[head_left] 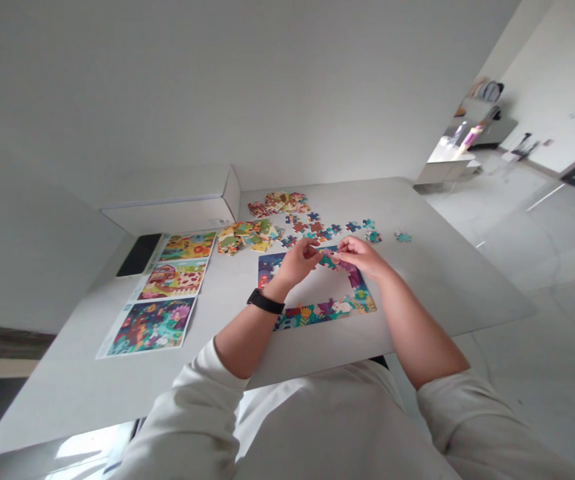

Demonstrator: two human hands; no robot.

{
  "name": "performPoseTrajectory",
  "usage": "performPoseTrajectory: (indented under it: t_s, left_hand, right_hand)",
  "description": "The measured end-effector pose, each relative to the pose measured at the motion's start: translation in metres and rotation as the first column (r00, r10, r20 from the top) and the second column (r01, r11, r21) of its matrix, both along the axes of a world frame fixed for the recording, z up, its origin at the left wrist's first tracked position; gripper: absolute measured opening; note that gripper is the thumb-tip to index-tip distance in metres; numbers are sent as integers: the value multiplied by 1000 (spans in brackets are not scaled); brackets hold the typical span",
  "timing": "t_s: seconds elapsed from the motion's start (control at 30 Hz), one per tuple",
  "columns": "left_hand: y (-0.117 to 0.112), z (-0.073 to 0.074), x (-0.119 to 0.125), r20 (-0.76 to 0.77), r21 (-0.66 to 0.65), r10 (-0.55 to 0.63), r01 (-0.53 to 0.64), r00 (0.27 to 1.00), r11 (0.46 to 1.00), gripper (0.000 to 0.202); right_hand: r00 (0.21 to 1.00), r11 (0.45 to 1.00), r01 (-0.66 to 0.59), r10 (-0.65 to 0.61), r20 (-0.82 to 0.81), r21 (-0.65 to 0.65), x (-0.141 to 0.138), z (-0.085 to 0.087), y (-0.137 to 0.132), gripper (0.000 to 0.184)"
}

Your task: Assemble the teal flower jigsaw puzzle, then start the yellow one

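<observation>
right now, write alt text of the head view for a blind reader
The left hand and right hand hold a jigsaw piece over a partly built puzzle border on a white table. Loose pieces lie beyond it, and three printed picture sheets lie to the left.

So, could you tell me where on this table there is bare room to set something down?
The white table is bare to the right of the partly built puzzle border, beyond the right hand, below the lone teal piece. It is crowded above the border, where loose puzzle pieces lie, and left, by the picture sheets.
</observation>
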State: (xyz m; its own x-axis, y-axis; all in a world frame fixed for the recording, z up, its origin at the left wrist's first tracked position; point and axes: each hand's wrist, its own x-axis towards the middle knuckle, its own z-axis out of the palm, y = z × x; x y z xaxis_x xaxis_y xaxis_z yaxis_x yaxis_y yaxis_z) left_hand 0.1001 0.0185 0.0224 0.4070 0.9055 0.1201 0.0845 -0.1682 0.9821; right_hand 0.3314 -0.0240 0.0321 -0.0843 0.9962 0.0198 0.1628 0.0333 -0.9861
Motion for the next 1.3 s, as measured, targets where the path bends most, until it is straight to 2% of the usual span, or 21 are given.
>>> performPoseTrajectory:
  t_s: [0.13, 0.27, 0.6, 0.7, 0.77, 0.87, 0.97, 1.03, 1.13, 1.3]
  left_hand:
    - [-4, -14, 2, 125, -116, 36, -21, 992, 993, 34]
    - [-7, -19, 2, 192, -169, 67, -35, 979, 985, 40]
    - [-10, -29, 5, 229, -144, 18, 15, 973, 989, 37]
    - [-9, -32, 5, 224, -129, 48, -19, 973, 991, 34]
    - [-9, -33, 5, 188, -77, 97, -83, 977, 994, 33]
    - [-12, -32, 2, 81, 116, 119, -128, 990, 985, 32]
    - [-18, -27, -1, -27, 337, 85, -71, 996, 939, 37]
    - [-23, -22, -2, -87, 433, 54, -12, 995, 901, 41]
    - [-27, -18, -2, -143, 489, 24, 50, 989, 871, 39]
    - [-25, -21, -1, -152, 529, 15, 69, 988, 846, 42]
  right_hand:
    - [998, 999, -6, 3, -60, -45, -3, -4, 2, 43]
    - [997, 999, 3, -7, -77, -52, -4, -7, 3, 45]
    - [995, 998, 45, -49, -89, -39, -1, -14, 7, 48]
    - [994, 997, 69, -71, -80, -27, 3, -12, 6, 48]
    - [995, 997, 77, -78, -69, -21, 5, -10, 6, 46]
    - [995, 997, 82, -83, -64, -16, 7, -8, 5, 46]
    - [995, 998, 68, -69, -67, -15, 7, -8, 5, 46]
    - [996, 998, 56, -56, -63, -11, 8, -9, 5, 46]
    - [997, 999, 47, -47, -53, -13, 9, -11, 7, 47]
    - [999, 999, 13, -14, -44, -37, 9, -12, 7, 49]
